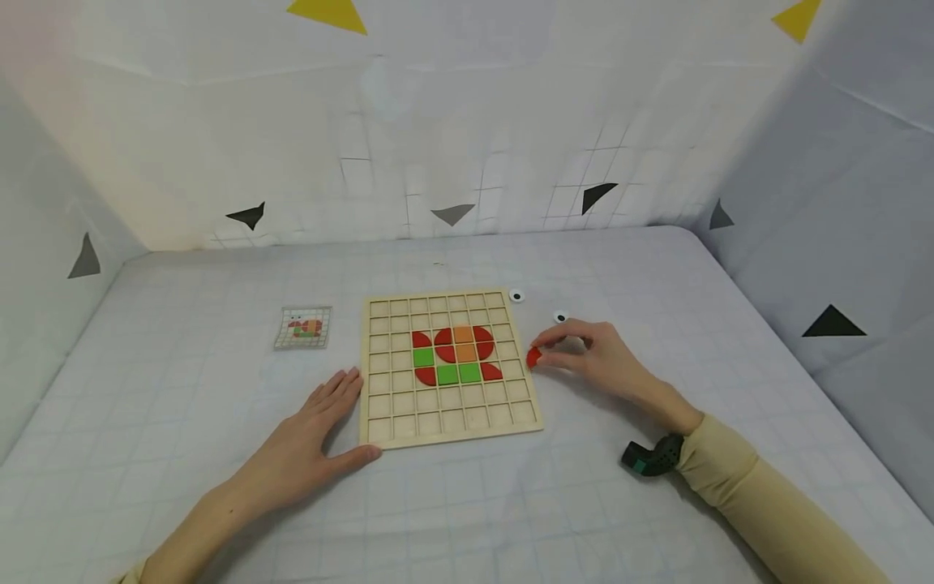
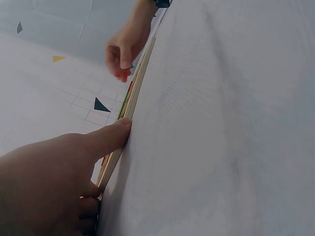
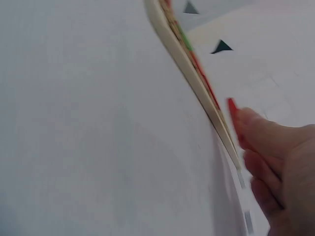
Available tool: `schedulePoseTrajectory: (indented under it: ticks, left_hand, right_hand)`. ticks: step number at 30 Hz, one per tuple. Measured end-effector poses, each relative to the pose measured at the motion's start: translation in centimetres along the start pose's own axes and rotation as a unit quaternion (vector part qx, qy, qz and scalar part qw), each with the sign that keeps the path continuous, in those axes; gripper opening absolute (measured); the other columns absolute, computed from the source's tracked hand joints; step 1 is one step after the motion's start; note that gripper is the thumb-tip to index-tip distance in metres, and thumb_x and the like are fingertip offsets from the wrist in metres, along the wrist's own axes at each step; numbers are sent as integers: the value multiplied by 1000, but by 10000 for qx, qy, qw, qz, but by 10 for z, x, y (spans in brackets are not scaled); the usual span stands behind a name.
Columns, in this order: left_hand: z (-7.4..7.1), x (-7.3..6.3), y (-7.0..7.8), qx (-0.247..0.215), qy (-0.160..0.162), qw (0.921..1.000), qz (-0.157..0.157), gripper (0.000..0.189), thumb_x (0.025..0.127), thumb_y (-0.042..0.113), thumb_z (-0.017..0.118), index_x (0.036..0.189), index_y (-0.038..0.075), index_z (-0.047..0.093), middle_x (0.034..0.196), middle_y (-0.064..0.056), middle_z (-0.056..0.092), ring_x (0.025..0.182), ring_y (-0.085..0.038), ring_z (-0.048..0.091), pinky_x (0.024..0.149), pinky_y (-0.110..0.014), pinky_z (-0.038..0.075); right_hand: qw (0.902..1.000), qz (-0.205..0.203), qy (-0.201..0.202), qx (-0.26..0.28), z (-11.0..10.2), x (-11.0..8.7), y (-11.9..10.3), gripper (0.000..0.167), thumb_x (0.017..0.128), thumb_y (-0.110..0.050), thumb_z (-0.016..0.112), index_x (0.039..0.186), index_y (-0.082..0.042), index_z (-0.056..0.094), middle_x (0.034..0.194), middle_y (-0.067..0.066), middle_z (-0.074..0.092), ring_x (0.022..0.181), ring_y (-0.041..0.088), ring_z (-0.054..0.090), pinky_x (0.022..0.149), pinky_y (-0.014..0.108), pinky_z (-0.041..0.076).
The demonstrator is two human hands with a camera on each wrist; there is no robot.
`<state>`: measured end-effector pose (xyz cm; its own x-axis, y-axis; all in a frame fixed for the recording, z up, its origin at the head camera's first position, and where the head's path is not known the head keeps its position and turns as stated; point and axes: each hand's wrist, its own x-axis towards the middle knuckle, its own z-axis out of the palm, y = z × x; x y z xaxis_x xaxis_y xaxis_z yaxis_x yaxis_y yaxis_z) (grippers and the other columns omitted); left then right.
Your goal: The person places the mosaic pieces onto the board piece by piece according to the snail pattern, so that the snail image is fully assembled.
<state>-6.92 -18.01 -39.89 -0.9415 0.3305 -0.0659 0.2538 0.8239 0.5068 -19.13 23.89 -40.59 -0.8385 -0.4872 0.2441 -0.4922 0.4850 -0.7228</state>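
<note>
A wooden grid board (image 1: 451,418) lies on the table, with red, green and orange tiles set in its middle squares. My left hand (image 1: 315,430) rests at the board's near left corner, its fingers straight along the left side and the thumb on the front edge. At the right edge of the board, my right hand (image 1: 594,357) pinches a small red tile (image 1: 534,357) between thumb and fingers. The right wrist view shows this red tile (image 3: 233,114) held close beside the board's rim (image 3: 197,86); its full outline is partly hidden by the fingers.
A small pattern card (image 1: 303,328) with a coloured picture on a grid lies left of the board. Two white eye tiles with black dots sit to the right, one eye tile (image 1: 516,296) by the far right corner and another eye tile (image 1: 560,317) near my right hand.
</note>
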Motion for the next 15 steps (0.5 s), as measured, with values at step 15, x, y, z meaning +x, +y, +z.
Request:
schedulePoseTrajectory:
  ticks: [15]
  left_hand:
    - [1,1,0,3,-10,10000,-12,100,84,75,58,159,14,28,166,-1,22,154,-30,18,116,-60,30]
  right_hand:
    - [9977,-11,673,46,75,60,-71,22,86,-22,81,103,-10,77,97,2,76,84,16,65,72,35,55]
